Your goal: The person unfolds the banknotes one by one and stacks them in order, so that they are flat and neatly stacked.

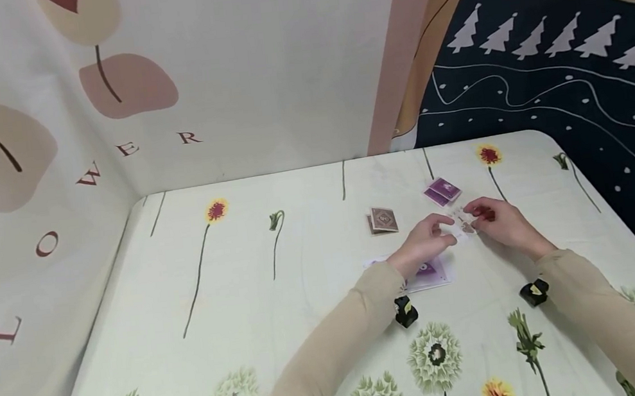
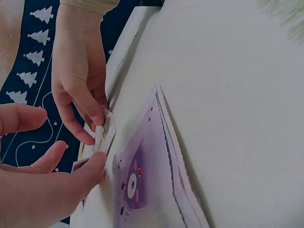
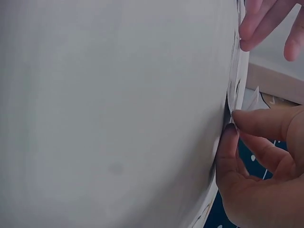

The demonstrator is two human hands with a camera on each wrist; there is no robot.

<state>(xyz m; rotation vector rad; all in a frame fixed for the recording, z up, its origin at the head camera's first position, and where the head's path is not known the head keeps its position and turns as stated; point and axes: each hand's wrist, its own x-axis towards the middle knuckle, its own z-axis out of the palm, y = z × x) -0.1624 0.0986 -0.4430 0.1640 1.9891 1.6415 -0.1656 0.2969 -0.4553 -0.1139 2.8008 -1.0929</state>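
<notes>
My right hand (image 1: 500, 222) pinches a small pale sheet (image 1: 464, 224) with brown print by its edge, low over the table. In the left wrist view the sheet (image 2: 105, 130) stands tilted between the two hands. Opposite it, my left hand (image 1: 423, 238) has its fingers spread apart, with the thumb at the sheet's lower end; whether the thumb touches it I cannot tell. Below the left wrist lies a purple-printed packet (image 1: 438, 274) with serrated edges, partly hidden by the forearm. The right wrist view shows thumb and index finger (image 3: 256, 122) meeting on the sheet's edge.
A brown folded card (image 1: 384, 220) stands left of the hands, and a purple folded card (image 1: 443, 191) lies behind them. Flower-patterned cloth covers the table (image 1: 318, 314). Black devices (image 1: 406, 312) hang at both wrists. Fabric walls border the back and sides.
</notes>
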